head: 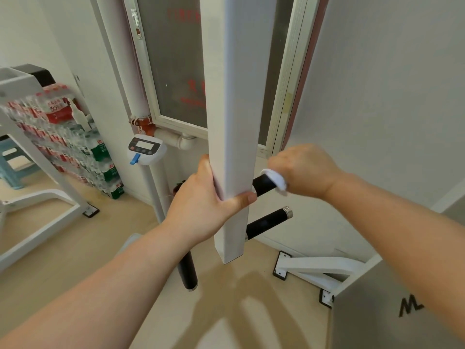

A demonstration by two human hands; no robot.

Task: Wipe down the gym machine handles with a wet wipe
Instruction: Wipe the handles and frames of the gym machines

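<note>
Head view. Gym machine handles: three short round bars with matte black grips, projecting from the lower part of a white square post (234,122).
- Upper handle (263,185): angled right; its outer end is covered by a white wet wipe (275,180), folded and bunched.
- Lower right handle (266,221): bare, silver end cap.
- Lower left handle (187,270): bare, pointing down and toward the viewer.
- Right hand (302,170): fingers curled over the wipe, gripping it round the upper handle's end.
- Left hand (201,207): wrapped round the post, thumb across the near face, just beside the upper handle's base.
- Background: stacked bottled-water packs (75,147), scale display (146,148), window (176,71).
</note>
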